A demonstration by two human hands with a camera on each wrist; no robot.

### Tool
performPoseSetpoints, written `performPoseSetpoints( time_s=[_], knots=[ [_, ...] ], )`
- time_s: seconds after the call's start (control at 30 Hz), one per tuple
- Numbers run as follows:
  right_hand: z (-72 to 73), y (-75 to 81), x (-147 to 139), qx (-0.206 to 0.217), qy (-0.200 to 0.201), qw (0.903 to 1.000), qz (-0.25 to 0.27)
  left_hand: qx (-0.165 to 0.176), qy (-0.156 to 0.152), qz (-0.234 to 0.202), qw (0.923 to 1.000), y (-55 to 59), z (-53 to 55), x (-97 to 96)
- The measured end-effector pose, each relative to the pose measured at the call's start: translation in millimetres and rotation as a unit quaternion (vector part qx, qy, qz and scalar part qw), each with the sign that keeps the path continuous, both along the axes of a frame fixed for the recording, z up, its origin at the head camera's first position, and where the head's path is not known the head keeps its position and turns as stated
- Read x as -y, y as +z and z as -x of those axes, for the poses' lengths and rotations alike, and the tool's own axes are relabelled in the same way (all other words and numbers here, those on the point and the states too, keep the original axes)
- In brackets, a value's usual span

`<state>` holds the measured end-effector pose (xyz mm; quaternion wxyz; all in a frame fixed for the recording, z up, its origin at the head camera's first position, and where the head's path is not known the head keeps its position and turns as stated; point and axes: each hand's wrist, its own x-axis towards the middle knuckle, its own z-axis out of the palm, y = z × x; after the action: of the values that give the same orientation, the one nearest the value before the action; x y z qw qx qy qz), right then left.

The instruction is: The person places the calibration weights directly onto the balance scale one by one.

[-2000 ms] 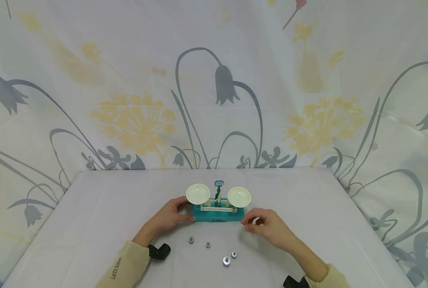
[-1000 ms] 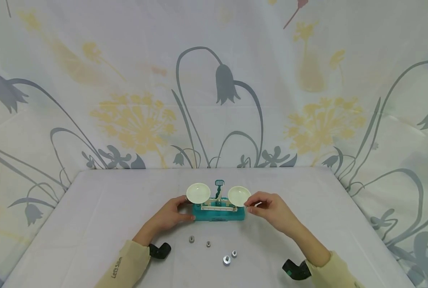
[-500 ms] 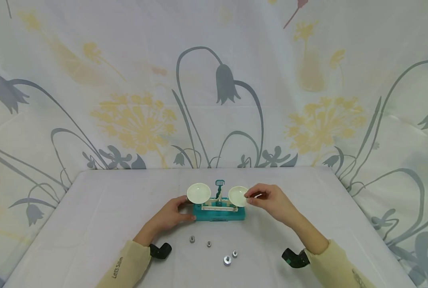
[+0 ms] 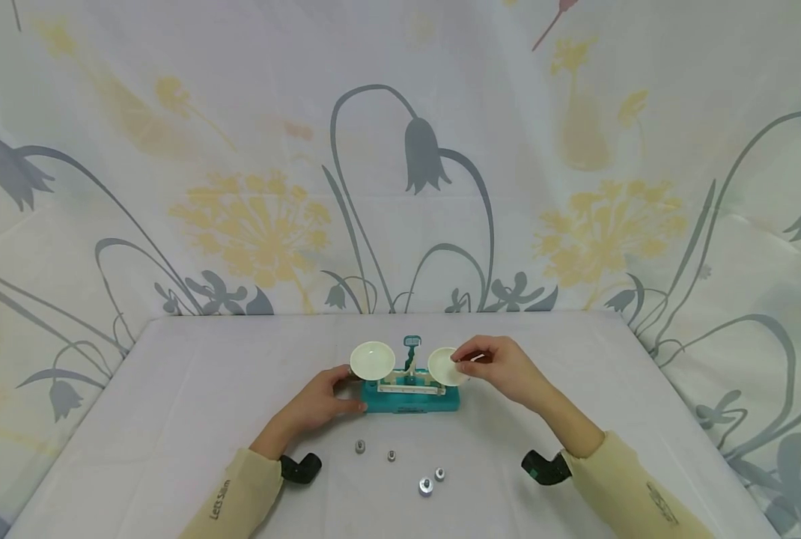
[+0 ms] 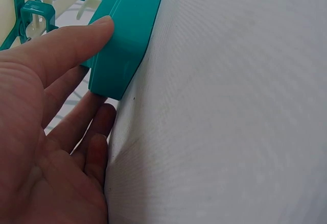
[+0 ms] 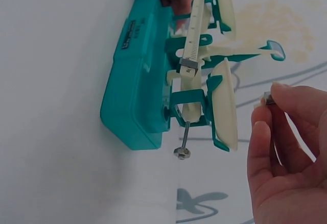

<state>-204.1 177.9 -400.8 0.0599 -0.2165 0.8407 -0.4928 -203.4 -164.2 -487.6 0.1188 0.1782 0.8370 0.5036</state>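
Note:
A teal balance scale (image 4: 410, 402) with two cream pans stands on the white cloth. My left hand (image 4: 317, 403) grips its base at the left end; in the left wrist view the thumb (image 5: 104, 27) lies on the front face and the other fingers reach behind. Between thumb and fingertips my right hand (image 4: 508, 368) pinches a small metal weight (image 6: 268, 98). That hand is over the right edge of the right pan (image 4: 443, 367), and in the right wrist view the weight is above the pan, apart from it. The left pan (image 4: 372, 361) has nothing on it.
Several metal weights stand on the cloth before the scale: one weight (image 4: 360, 446) at left, a smaller weight (image 4: 391, 455) beside it, and a larger weight (image 4: 426, 486) touching or close to a small weight (image 4: 439, 474). A flower-patterned curtain (image 4: 400, 224) hangs behind.
My right hand has risen from beside the base's right front corner, with the weight, up and left to over the right pan. The left hand keeps its place on the base.

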Motion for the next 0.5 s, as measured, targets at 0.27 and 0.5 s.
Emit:
performPoseSetpoints(
  time_s=[0.27, 0.5],
  knots=[
    [8.1, 2.5, 2.9, -0.020, 0.013, 0.9996, -0.011, 0.004, 0.002, -0.001, 1.0000, 0.4, -0.3, -0.6],
    [13.0, 4.6, 4.4, -0.033, 0.024, 0.9987, -0.032, 0.000, 0.000, -0.002, 1.0000, 0.7, -1.0, -0.5]
  ],
)
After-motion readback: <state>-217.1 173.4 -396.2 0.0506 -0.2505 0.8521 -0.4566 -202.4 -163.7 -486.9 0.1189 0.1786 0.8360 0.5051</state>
